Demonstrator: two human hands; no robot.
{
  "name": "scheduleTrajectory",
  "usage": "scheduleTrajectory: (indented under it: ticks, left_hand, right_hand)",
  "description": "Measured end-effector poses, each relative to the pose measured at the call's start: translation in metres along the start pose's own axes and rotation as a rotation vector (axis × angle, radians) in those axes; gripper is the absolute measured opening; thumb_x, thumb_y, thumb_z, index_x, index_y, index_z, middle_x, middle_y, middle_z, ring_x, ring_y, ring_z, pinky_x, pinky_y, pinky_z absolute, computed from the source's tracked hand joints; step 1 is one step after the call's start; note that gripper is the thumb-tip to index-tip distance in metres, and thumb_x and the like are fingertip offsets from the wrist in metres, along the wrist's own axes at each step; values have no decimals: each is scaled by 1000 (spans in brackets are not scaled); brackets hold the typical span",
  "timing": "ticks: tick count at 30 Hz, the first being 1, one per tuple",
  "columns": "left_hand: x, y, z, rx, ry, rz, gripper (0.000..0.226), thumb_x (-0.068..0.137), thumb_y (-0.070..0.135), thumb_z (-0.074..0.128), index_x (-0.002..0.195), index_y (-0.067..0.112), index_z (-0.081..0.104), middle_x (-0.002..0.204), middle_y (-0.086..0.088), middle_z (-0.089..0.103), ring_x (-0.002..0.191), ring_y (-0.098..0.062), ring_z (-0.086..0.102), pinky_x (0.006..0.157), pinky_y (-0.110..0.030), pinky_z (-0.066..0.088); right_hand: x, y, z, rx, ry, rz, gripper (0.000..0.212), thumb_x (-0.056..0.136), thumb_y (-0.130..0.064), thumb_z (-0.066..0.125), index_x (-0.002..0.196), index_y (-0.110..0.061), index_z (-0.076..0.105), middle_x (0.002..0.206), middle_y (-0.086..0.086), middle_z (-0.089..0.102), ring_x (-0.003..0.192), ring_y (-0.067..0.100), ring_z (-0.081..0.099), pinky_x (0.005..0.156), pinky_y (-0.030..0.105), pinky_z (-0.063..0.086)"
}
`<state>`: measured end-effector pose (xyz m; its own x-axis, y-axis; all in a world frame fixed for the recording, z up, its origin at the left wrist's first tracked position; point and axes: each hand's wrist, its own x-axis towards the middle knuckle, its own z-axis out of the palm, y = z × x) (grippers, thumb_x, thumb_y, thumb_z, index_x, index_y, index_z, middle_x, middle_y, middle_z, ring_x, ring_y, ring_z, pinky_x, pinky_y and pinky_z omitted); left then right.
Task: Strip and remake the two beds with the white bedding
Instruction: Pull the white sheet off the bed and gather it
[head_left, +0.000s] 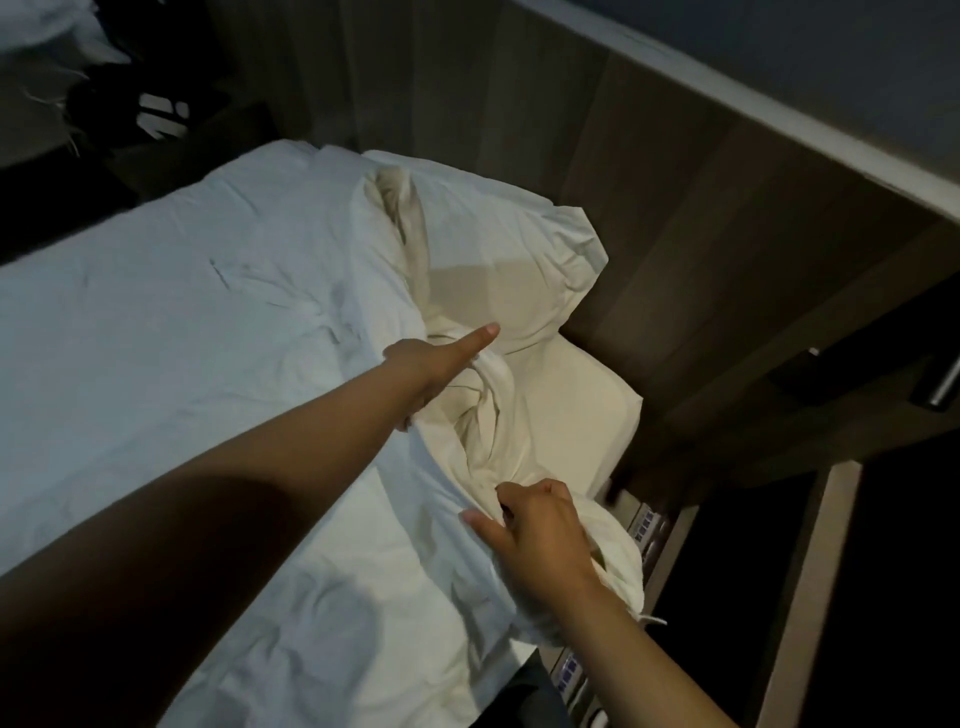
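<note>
At the head end of the mattress (587, 395), beside the wooden headboard (675, 234), a person is working at the white sheet (208, 312), which is lying rumpled over the mattress and bunching up toward the near corner. The left hand (434, 366) is reaching across the sheet, its index finger sticking straight out toward the pillow (498, 249) while its other fingers are curling round a fold of the sheet's edge. The right hand (537, 527), nearer the camera, is clenching its fingers (519, 493) on the bunched cloth. The pillow is leaning crumpled against the headboard. A bare cream corner of the mattress is showing between the pillow and the right hand. Just below that corner a switch panel (644, 519) is sitting in the dark bedside unit. More white bedding (47, 31) is lying at the far upper left, well apart.
</note>
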<state>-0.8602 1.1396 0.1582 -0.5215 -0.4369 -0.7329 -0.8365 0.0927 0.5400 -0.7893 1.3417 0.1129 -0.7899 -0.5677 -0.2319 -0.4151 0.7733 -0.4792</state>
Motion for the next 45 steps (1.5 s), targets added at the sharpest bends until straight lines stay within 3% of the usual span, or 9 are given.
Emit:
scheduleTrajectory:
  ticks: [4, 8, 14, 18, 23, 31, 36, 41, 45]
  left_hand:
    - [19, 4, 19, 51, 24, -63, 166, 35, 90, 63, 144, 0, -23, 151, -26, 27, 135, -43, 34, 100, -55, 39]
    - [40, 6, 38, 154, 5, -120, 161, 47, 78, 73, 139, 0, -32, 154, -25, 20, 140, -38, 28, 113, -49, 30]
    - [57, -9, 44, 1, 151, -8, 122, 67, 38, 83, 148, -5, 3, 143, -22, 38, 126, -35, 47, 101, -40, 44]
    - [54, -21, 40, -57, 203, 24, 109, 64, 34, 86, 141, -2, 18, 136, -17, 43, 124, -30, 47, 92, -34, 47]
    - [45, -44, 29, -90, 209, 16, 109, 59, 48, 86, 140, 4, 27, 137, -13, 44, 123, -29, 48, 92, -36, 46]
    - [49, -85, -3, -567, -67, -7, 79, 65, 66, 72, 115, 5, 60, 111, -14, 67, 100, -28, 66, 89, -42, 55]
    - [42, -94, 0, -561, -23, 20, 46, 87, 41, 65, 110, 2, 62, 110, -17, 66, 101, -29, 65, 92, -45, 54]
    - [38, -96, -4, -399, 78, 91, 26, 96, 27, 53, 74, 14, 54, 93, -14, 60, 87, -26, 60, 87, -43, 55]
    - [39, -100, -8, -404, 134, 81, 25, 95, 24, 54, 71, 17, 53, 88, -11, 59, 85, -27, 58, 89, -49, 54]
  right_hand:
    - [0, -3, -2, -22, -44, -41, 44, 93, -54, 47, 63, -24, 35, 56, -11, 35, 67, 13, 39, 73, 21, 17]
    - [6, 12, 5, 34, -55, -26, 48, 90, -50, 55, 59, -25, 29, 54, -10, 34, 56, 7, 33, 67, 21, 18]
    - [8, 38, -5, 272, -171, 131, 40, 80, -50, 68, 69, -15, 53, 56, -6, 48, 50, 5, 42, 51, 15, 34]
    - [19, 53, -30, 527, -38, 296, 47, 67, -68, 66, 81, -23, 67, 74, -1, 67, 68, 16, 64, 68, 42, 57]
    - [58, 34, -33, 485, -166, 211, 91, 62, -67, 73, 139, -39, 34, 129, -17, 45, 116, 9, 48, 100, 34, 45]
    - [78, 14, -6, 287, -88, 160, 90, 76, -61, 67, 148, -24, 26, 131, 1, 55, 116, 21, 54, 92, 28, 45]
    - [89, 5, 1, 111, 106, -74, 96, 83, -61, 57, 149, -40, -8, 157, 6, 9, 136, 26, 33, 94, 38, 47]
    - [128, -1, 0, -125, 51, -418, 69, 90, -32, 63, 149, -32, 28, 160, 11, -11, 146, 39, 0, 110, 50, 35]
    - [156, -5, -6, -254, -117, -289, 62, 83, -44, 68, 138, -25, 47, 161, 7, -3, 146, 35, 1, 113, 41, 26]
